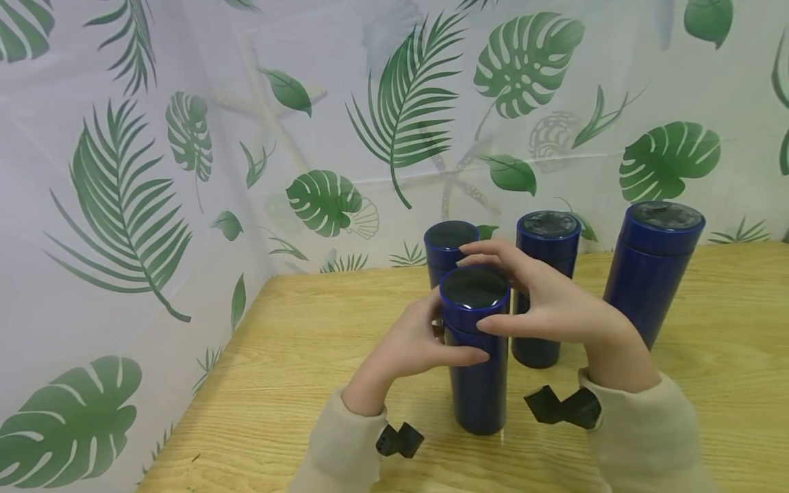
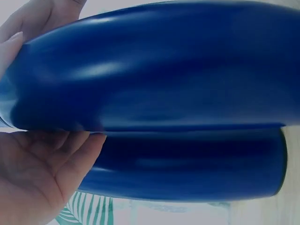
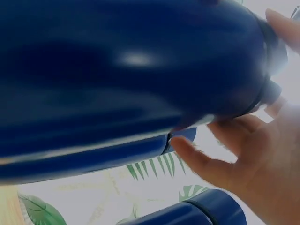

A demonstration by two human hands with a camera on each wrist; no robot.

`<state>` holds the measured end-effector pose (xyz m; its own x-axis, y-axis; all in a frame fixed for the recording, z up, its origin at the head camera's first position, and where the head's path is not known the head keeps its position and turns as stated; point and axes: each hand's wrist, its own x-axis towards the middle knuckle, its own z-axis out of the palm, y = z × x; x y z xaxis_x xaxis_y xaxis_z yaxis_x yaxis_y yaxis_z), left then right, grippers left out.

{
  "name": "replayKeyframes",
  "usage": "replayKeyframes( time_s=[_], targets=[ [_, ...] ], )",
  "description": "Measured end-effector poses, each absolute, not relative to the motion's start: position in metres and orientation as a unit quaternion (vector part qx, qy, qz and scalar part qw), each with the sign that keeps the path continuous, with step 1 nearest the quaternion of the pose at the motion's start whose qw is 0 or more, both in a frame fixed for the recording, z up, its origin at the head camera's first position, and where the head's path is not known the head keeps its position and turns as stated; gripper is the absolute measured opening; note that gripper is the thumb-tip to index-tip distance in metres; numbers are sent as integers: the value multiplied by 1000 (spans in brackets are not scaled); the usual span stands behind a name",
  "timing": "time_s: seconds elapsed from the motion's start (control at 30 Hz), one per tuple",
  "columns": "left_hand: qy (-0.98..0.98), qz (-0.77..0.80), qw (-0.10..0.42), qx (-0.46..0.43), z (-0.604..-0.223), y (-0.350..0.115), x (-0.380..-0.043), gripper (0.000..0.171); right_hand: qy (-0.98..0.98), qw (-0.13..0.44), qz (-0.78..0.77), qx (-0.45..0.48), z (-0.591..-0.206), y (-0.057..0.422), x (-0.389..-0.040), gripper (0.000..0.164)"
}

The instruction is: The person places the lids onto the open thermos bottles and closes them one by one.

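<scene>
A dark blue thermos flask (image 1: 479,394) stands upright on the table, with a glossy black top on its lid (image 1: 474,291). My left hand (image 1: 411,341) holds the flask's upper body from the left, thumb across its front. From the right, my right hand (image 1: 555,301) curves round the lid, with its thumb at the lid's front edge and fingers reaching behind. In the left wrist view the flask body (image 2: 164,70) fills most of the picture. The lid end and right-hand fingers (image 3: 201,161) show in the right wrist view.
Close behind the held flask stands a similar blue flask (image 1: 451,239). Two more, a middle flask (image 1: 545,257) and a right flask (image 1: 653,274), stand to its right. A leaf-print sheet (image 1: 345,137) hangs behind the wooden table (image 1: 296,349).
</scene>
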<state>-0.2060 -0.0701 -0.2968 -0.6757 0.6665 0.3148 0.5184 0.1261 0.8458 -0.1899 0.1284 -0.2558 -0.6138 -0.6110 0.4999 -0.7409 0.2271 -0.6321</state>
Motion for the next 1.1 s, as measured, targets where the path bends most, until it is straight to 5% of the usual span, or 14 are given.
replayKeyframes(
  time_s=[0.17,0.57,0.9,1.1],
  targets=[
    [741,551,82,375,-297,-71,-207,65,-747,72,473,462,-257,128,-195,67],
    [789,523,11,323,-296,-66,-203,61,-789,108,450,404,-255,125,-196,66],
    [685,596,148,392,-295,-76,-214,64,-669,-37,557,490,-264,131,-207,60],
    [697,603,154,357,-292,-73,-213,64,-650,-19,567,505,-265,129,-210,57]
  ],
)
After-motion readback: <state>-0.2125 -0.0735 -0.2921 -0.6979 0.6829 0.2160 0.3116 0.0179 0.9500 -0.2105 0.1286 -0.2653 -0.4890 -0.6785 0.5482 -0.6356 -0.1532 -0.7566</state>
